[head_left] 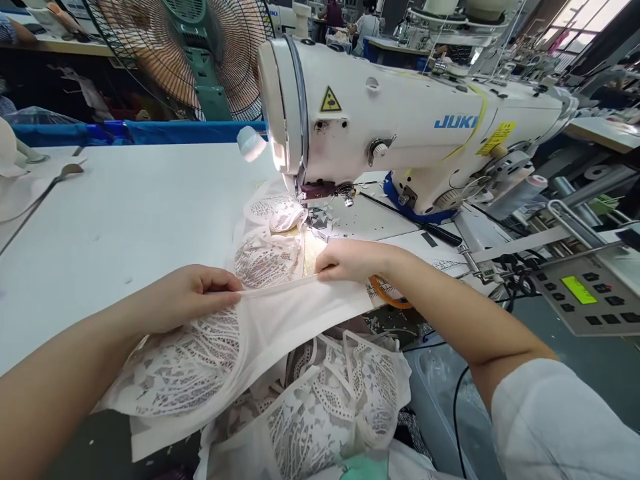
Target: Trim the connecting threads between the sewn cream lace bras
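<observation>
A white lace bra (190, 367) stretches across the table's front edge, its far lace part lying by the needle area of a white sewing machine (370, 113). My left hand (193, 297) pinches the fabric's upper edge between thumb and fingers, left of the machine head. Just in front of the needle, my right hand (350, 261) grips the same edge with curled fingers. The band hangs taut between both hands. Below it, more white lace bras (320, 407) are heaped over the lap area, partly covered by the piece I hold.
A large green fan (193, 53) stands behind the table. Black-handled tweezers or a screwdriver (435, 230) lies right of the needle. A control panel (590, 293) with a lit display is at right, above a grey plastic bin (440, 393). Other people sit far back.
</observation>
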Demonstrator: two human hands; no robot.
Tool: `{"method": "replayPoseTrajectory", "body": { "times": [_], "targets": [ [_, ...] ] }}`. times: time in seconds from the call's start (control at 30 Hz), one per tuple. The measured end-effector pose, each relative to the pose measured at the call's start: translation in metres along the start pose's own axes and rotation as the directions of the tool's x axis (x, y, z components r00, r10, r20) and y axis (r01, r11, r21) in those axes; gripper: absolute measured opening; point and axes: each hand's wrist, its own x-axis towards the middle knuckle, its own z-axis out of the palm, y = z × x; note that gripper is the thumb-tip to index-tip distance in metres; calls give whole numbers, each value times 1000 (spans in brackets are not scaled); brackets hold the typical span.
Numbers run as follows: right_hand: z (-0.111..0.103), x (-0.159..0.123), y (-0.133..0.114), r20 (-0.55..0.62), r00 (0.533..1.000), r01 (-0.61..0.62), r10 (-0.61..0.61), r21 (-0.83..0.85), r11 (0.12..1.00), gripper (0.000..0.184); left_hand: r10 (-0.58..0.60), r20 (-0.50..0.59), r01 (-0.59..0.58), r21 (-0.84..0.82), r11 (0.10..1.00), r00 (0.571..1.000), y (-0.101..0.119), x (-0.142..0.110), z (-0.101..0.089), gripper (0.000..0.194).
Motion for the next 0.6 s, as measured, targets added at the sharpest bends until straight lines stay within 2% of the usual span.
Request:
{"method": "replayPoseTrajectory", "body": {
  "times": [0.2, 0.33, 0.43, 0.6],
  "targets": [
    [-7, -22, 25, -51, 990, -123, 129, 101, 987, 17, 10, 3, -10, -32, 999, 1000, 0, 1, 0, 34],
    [-7, -28, 26, -91, 987, -121, 135, 145, 982, 9, -45, -8, 45, -42, 998, 999, -3, 1, -2, 34],
    [-8, -30, 25, -83, 987, -120, 138, 197, 973, 16, -103, -9, 102, -76, 992, 995, -8, 3, -4, 40],
    [-5, -25, 23, -201, 965, -155, 169, 86, 984, 13, -99, -113, 91, -68, 994, 989, -11, 0, 0, 49]
  ]
}}
